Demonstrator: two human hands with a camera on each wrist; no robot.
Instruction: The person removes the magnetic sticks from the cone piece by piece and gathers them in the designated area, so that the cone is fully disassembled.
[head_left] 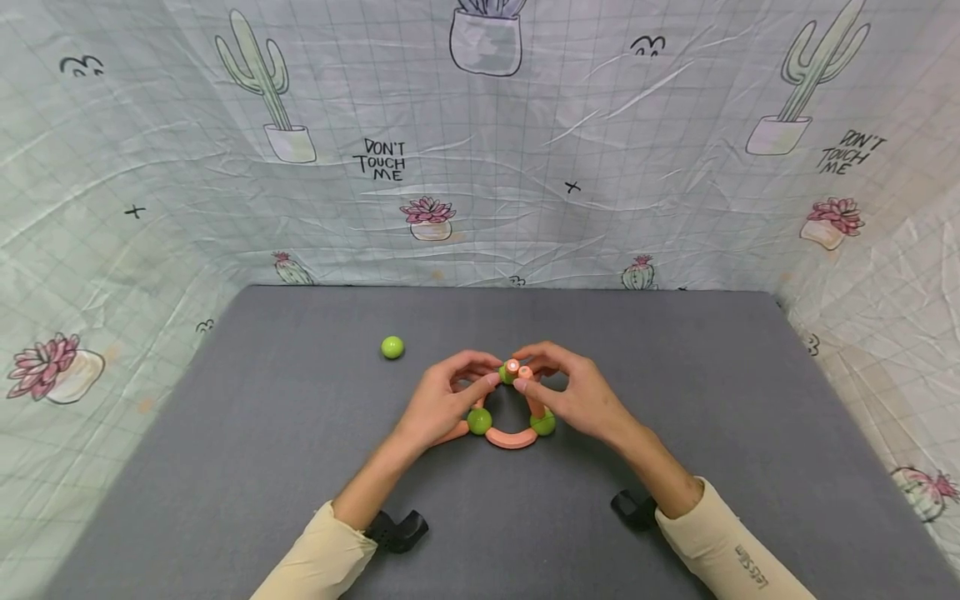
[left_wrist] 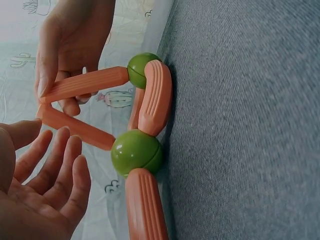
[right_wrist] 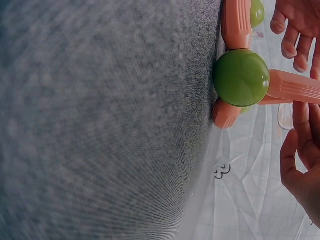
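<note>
Orange ribbed building sticks and green balls form a frame on the grey table. A curved stick [head_left: 512, 438] joins the left ball [head_left: 480, 421] to the right ball [head_left: 543, 422]; a third ball [head_left: 507, 373] shows behind. My right hand [head_left: 581, 394] pinches the upper part of a straight stick [left_wrist: 87, 85] rising from the right ball. Another straight stick [left_wrist: 80, 130] slants up from the left ball, and their top ends meet or nearly meet. My left hand [head_left: 448, 398] is beside that end, fingers spread and loosely bent, thumb tip at or very near it.
One loose green ball [head_left: 392, 347] lies farther back on the left of the grey table [head_left: 315, 433]. Another orange stick [head_left: 450, 433] extends leftward from the left ball, partly under my left hand. A cactus-print cloth [head_left: 480, 183] stands behind and at both sides.
</note>
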